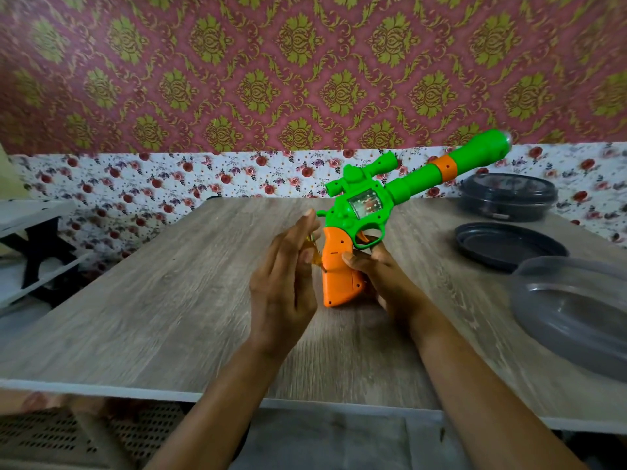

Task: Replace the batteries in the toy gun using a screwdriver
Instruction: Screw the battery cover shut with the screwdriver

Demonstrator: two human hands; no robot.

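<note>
Squarely over the middle of the table (169, 300), well back from its near edge, a person is holding a toy gun (366, 205) butt-down, its long axis tilting up toward the far right corner with the green barrel (441, 167) highest. The right hand (383, 276) is gripping the orange grip (339, 266) from the right, thumb lying across its side face. The left hand (285, 293), fingers nearly straight, is pinching an amber-handled screwdriver (315, 251) just left of the grip. The shaft is pointing down and right, its tip appearing to meet the grip's rear edge. By this reading the left hand is the nearer to the fastener, and the turn is depending on the shaft lining up with a screw too small to make out.
</note>
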